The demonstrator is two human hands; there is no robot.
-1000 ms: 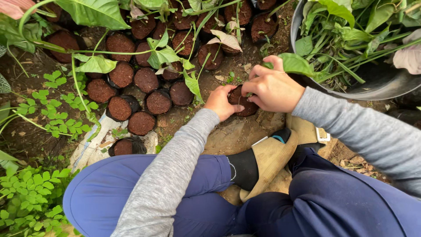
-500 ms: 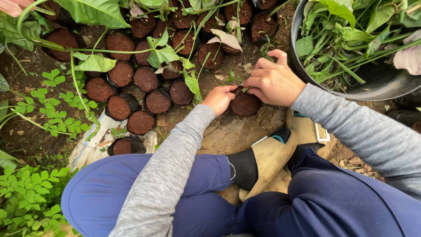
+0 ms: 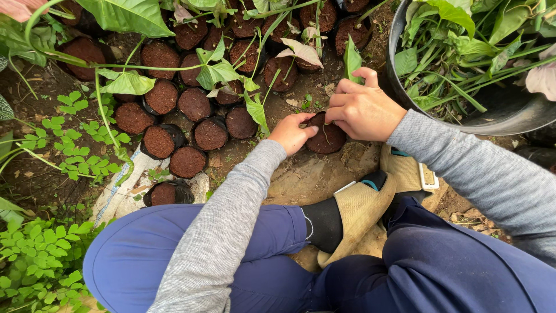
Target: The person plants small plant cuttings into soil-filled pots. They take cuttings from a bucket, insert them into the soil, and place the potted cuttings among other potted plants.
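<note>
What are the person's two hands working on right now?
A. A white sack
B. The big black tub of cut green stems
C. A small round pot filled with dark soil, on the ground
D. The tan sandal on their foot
C: both the left hand and the right hand rest on the small soil-filled pot sitting on the ground, with the black tub off to the side, untouched.
</note>
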